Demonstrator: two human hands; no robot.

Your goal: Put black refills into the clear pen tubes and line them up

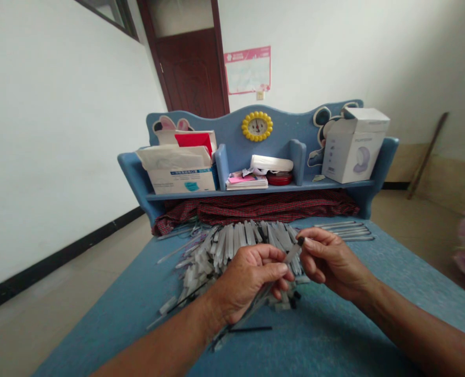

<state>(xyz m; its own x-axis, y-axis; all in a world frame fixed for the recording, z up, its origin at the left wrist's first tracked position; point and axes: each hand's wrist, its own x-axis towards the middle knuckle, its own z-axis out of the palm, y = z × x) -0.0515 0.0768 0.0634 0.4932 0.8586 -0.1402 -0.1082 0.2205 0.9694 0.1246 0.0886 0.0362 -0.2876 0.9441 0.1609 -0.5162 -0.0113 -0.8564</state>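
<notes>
My left hand (256, 277) is closed around a slim, translucent tube (293, 253), which slants up to the right. At its upper end sits a small black tip (300, 241), pinched between the thumb and forefinger of my right hand (330, 262). Thin pale strands or sticks run down from beneath my left hand toward the tabletop; I cannot make out whether they belong to the tube. Behind and below both hands spreads a heap of similar translucent pieces (232, 238). A thin black stick (252, 329) lies on the blue table in front of it.
The blue table (358, 335) has a raised shelf (212, 195) at its back. On it stand a face-mask box (183, 178), a white carton (354, 146) and a red tin (279, 179). A checked cloth (252, 208) is tucked underneath. Grey rods (346, 230) lie at the right.
</notes>
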